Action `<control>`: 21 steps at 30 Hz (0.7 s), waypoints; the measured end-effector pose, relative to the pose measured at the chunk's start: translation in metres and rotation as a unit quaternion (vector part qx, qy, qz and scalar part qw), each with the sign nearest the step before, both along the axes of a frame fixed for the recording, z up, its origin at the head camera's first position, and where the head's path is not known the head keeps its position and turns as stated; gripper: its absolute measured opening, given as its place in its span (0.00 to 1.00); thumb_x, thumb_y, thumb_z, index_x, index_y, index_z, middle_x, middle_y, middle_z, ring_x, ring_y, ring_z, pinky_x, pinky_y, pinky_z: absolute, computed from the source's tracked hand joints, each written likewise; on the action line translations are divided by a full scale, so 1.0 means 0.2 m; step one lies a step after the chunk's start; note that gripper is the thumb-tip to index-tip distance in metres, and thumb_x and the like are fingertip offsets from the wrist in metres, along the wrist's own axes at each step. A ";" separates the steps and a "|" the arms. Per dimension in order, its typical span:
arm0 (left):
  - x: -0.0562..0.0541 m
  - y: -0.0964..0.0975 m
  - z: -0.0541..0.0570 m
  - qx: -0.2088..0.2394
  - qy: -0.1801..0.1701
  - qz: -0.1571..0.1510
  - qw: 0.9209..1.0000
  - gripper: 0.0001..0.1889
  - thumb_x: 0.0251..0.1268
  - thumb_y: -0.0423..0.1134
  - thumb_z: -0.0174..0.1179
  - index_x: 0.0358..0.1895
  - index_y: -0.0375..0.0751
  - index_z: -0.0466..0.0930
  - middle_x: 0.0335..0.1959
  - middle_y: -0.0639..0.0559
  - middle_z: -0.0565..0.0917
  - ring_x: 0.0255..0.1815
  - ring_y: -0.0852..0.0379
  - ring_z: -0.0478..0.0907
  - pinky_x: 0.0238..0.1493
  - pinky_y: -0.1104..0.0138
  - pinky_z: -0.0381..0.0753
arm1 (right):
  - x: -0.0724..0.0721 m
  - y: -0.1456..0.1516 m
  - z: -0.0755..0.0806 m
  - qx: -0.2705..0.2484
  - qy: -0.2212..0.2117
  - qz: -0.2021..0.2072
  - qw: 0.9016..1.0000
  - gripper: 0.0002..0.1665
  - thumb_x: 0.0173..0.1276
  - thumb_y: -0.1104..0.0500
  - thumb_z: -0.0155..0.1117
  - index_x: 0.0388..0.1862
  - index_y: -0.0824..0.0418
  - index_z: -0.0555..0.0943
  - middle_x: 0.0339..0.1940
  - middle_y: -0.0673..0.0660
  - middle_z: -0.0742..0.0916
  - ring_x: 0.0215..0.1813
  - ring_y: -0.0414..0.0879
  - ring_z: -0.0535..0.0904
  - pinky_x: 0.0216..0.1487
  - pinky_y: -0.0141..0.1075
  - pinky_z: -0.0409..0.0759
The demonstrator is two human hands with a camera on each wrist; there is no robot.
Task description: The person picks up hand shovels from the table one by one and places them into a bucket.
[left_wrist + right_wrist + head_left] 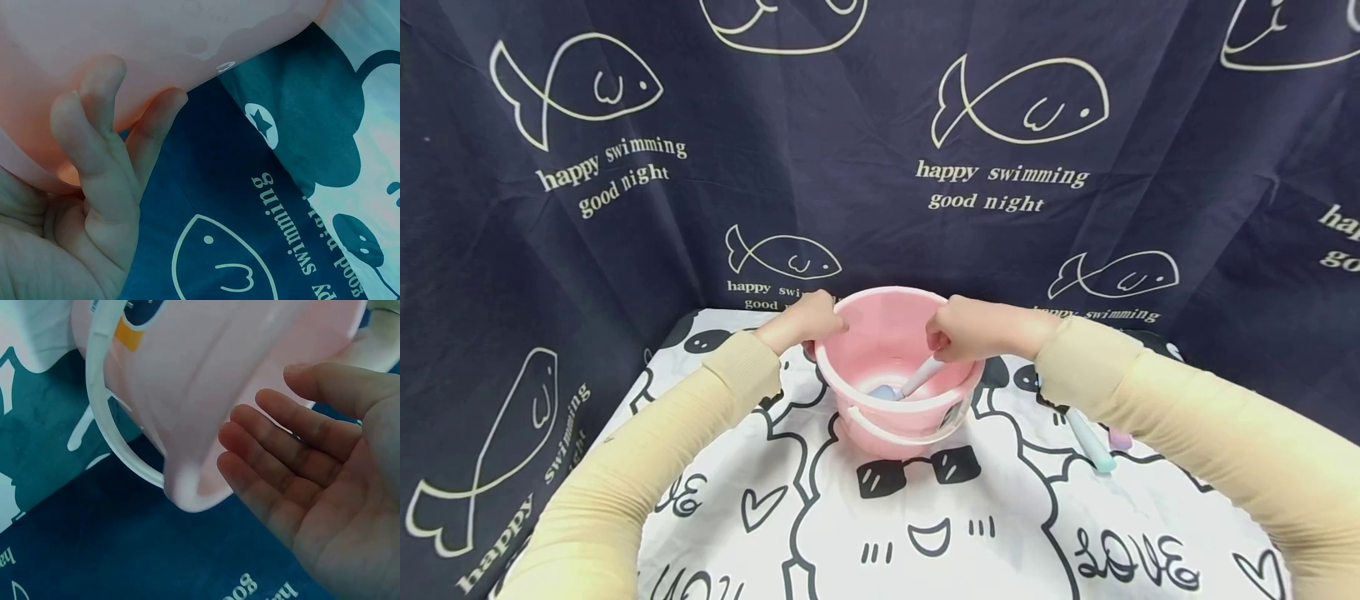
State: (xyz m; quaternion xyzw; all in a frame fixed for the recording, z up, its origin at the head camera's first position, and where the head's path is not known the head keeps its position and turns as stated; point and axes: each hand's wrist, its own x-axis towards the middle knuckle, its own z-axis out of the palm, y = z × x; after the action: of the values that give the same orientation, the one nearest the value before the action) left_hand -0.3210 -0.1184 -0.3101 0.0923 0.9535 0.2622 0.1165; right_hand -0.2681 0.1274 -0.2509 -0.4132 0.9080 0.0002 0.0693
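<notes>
A pink bucket with a white bail handle stands upright on the patterned cloth. Its left rim is gripped by my left hand, thumb inside and fingers along the outer wall. Over the right side of the opening is my right hand; the right wrist view shows its palm empty, fingers loosely bent beside the rim. Inside the bucket leans a tool with a pale handle and a light blue end. The handle's upper end disappears behind the right hand in the head view.
A mint-green handle and a small purple piece lie on the white cloth at the right, partly under my right forearm. Directly behind the bucket hangs a dark blue curtain with fish drawings.
</notes>
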 end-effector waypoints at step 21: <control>-0.01 0.00 -0.01 -0.005 -0.011 0.003 1.000 0.16 0.58 0.38 0.54 0.40 0.25 0.75 0.23 0.38 0.81 0.10 0.55 0.78 0.16 0.65 0.84 | 0.05 0.26 0.17 -0.086 0.042 -0.003 0.995 0.02 0.54 0.64 0.68 0.28 0.58 0.83 0.23 0.46 0.84 0.27 0.35 0.78 0.31 0.33 0.82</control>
State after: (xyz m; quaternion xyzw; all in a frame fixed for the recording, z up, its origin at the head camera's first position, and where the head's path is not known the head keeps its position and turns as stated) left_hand -0.3232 -0.1184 -0.3117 0.0865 0.9537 0.2588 0.1262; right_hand -0.2572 0.1784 -0.2161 -0.4148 0.9079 -0.0606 -0.0049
